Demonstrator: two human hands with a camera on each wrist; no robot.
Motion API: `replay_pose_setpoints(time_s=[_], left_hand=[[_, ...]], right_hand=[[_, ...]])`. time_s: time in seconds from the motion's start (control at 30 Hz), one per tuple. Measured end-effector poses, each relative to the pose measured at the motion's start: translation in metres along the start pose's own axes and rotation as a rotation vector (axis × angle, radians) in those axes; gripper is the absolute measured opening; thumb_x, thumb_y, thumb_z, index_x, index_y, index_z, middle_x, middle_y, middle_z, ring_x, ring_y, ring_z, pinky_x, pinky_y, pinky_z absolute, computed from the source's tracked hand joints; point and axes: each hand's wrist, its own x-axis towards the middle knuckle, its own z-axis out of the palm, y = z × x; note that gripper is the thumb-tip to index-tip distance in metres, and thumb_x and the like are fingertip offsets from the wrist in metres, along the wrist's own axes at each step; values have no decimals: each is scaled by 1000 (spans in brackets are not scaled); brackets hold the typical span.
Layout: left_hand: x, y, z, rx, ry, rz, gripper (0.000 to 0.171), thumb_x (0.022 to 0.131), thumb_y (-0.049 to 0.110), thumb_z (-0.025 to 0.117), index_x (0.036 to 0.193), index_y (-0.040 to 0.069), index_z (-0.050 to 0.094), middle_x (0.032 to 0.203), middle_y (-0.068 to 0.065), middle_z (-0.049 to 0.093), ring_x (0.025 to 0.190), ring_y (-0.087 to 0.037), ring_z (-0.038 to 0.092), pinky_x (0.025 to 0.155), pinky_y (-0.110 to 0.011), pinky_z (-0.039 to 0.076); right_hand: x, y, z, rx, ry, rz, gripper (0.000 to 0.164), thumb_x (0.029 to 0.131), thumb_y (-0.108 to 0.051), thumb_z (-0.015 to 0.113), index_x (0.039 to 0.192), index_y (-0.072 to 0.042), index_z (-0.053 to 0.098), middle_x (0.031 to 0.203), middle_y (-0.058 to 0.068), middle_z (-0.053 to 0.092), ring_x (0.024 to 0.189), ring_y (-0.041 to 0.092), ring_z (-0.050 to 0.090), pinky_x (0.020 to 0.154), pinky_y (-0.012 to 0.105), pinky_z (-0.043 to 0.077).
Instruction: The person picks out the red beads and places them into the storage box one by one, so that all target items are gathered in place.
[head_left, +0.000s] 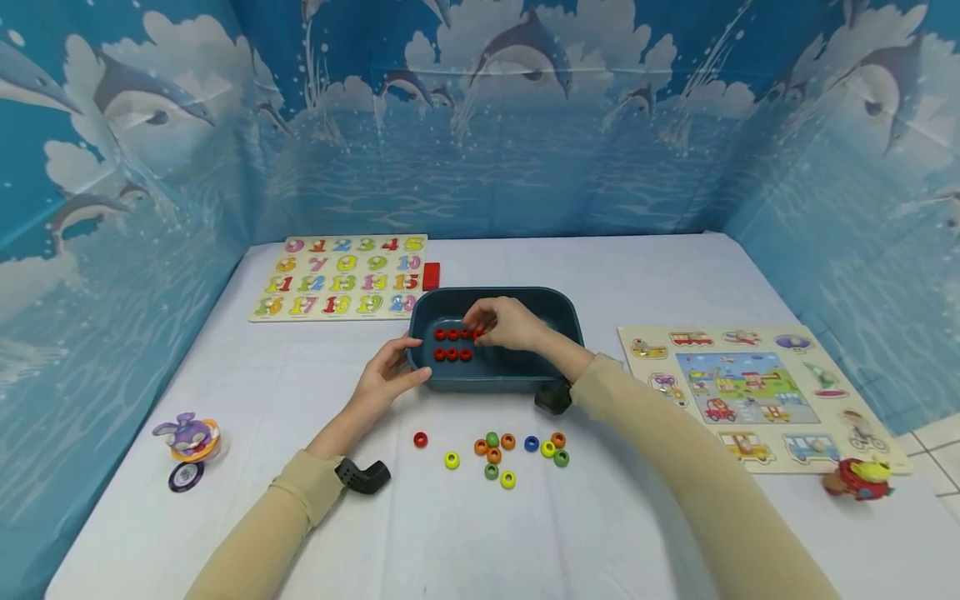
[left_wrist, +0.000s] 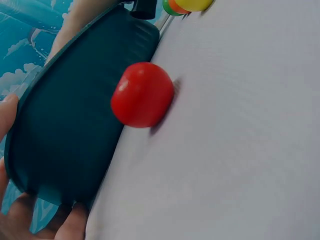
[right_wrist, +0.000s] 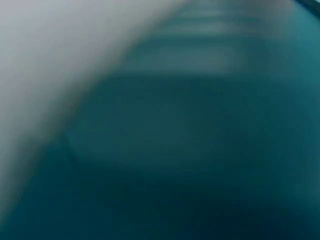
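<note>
A dark teal plastic tray (head_left: 495, 385) stands in the middle of the table. On its floor, to the left, red beads (head_left: 452, 354) lie in two rows. My right hand (head_left: 510, 323) reaches inside over the upper row, its fingertips and thumb pinching a red bead (head_left: 478, 334) at that row's right end. My left hand (head_left: 382, 375) holds the tray's left end, thumb by the near corner; its fingers (left_wrist: 72, 225) curl against the wall in the left wrist view. A single red bead (head_left: 421, 439) lies before the tray. The right wrist view shows only blurred teal tray surface (right_wrist: 165, 115).
Loose orange, green, yellow and blue beads (head_left: 493, 456) lie in front of the tray. A number puzzle board (head_left: 337, 279) and red block (head_left: 431, 277) are behind left, a vehicle puzzle board (head_left: 652, 383) right. Small toys (head_left: 187, 437) (head_left: 858, 479) sit at both sides.
</note>
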Motion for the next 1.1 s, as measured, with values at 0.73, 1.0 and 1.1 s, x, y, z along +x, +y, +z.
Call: replay_pose_setpoints(time_s=[0.73,1.0,1.1], left_hand=[[0,0,0,1,0,-16,51,81,19,66,126,5,44,143,-8,26,128,-20,28,103,-40,26],[7,-18,-4,-2,-1,-16,50,81,17,66,125,11,45,143,-4,27,128,-19,29,103,-39,27],[8,-24,-6,-14,-4,11,48,81,17,66,125,12,46,143,-2,27,127,-19,30,103,-38,28]], right_hand=[[-5,-6,-5,-29,-58,-43,36,73,-8,73,107,-8,60,100,3,60,89,17,56,75,22,49],[-38,-55,-14,193,-2,-183,35,74,-18,73,106,-9,61,99,5,62,88,19,59,76,26,50],[-52,-70,0,251,-70,-210,35,74,-19,73,105,-7,61,97,3,62,84,17,60,74,25,51]])
